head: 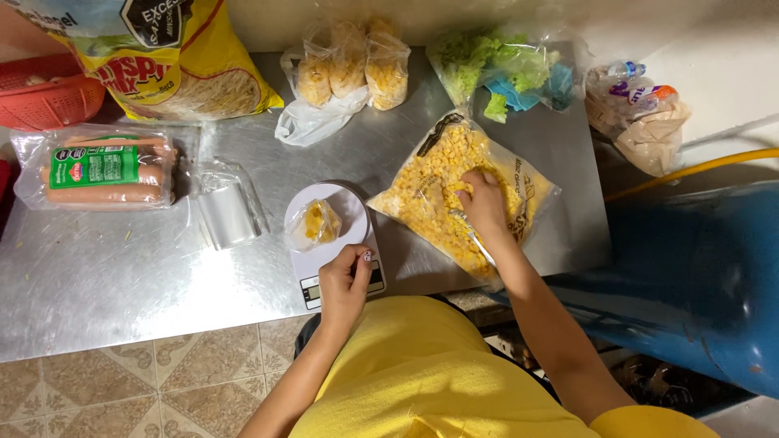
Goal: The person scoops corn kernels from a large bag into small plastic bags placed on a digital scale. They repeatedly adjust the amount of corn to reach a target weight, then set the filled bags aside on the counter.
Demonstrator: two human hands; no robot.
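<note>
My right hand reaches into a large open bag of yellow corn kernels on the steel table, fingers curled in the kernels. A metal spoon handle shows under the wrist. My left hand rests on the front of a small white kitchen scale, fingers curled over its display end. On the scale's round plate sits a small clear bag with a little corn.
Several filled small corn bags lie at the back. A sausage pack, a stack of clear bags, a big yellow snack bag, a red basket, bagged lettuce. A blue cylinder stands at right.
</note>
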